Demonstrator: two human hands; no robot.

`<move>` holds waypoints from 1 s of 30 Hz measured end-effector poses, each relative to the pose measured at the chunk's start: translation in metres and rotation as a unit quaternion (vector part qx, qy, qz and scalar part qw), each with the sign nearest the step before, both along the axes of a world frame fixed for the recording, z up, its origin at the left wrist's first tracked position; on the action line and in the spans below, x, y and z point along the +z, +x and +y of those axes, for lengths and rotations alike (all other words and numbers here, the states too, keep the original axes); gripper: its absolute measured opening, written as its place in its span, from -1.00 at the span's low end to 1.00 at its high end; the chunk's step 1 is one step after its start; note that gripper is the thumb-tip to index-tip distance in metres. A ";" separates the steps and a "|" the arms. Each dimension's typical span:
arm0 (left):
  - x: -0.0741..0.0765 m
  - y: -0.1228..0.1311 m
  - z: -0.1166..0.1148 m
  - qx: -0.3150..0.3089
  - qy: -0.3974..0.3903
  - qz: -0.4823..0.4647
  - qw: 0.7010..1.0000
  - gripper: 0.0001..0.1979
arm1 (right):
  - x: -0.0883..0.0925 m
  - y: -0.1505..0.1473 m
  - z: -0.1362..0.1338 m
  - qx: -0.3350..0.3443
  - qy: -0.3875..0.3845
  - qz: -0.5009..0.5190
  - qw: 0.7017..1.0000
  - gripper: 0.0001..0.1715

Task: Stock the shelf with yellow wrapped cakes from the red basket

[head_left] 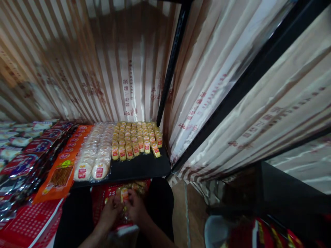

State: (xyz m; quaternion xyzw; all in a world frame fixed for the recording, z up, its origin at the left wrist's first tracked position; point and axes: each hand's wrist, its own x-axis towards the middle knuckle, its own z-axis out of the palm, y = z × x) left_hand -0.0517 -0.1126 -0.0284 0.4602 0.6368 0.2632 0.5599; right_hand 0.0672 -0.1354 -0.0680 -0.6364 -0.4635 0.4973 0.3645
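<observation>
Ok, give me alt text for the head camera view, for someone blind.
The left hand and right hand hold a yellow snack packet over a red basket. Ahead, a black shelf carries rows of yellow packets, round white cakes and orange packs.

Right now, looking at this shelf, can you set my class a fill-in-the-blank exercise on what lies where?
1. The left hand and right hand meet on a yellow packet over a ____ basket.
2. On the shelf, the small yellow packets lie to the ____ of the round white packets.
3. The flat packets directly left of the round white ones are ____ in colour.
4. The upright post behind the shelf is ____.

Missing words: red; right; orange; black.
</observation>
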 end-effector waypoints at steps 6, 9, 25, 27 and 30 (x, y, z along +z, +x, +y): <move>0.031 0.030 0.011 -0.017 0.055 0.008 0.998 -0.75 | 0.048 0.027 0.006 -0.055 0.063 -0.055 0.995 -0.56; 0.042 0.047 0.023 -0.031 0.062 -0.025 0.997 -0.58 | 0.062 0.041 0.012 -0.075 0.105 -0.105 0.986 -0.52; 0.067 0.149 0.105 -0.129 0.223 0.114 0.960 -0.75 | 0.089 0.096 0.061 -0.228 0.196 -0.156 0.941 -0.39; 0.069 0.158 0.112 -0.138 0.233 0.106 0.957 -0.76 | 0.093 0.101 0.068 -0.245 0.202 -0.163 0.934 -0.38; 0.072 0.173 0.122 -0.138 0.244 0.103 0.954 -0.77 | 0.096 0.108 0.078 -0.272 0.219 -0.181 0.919 -0.36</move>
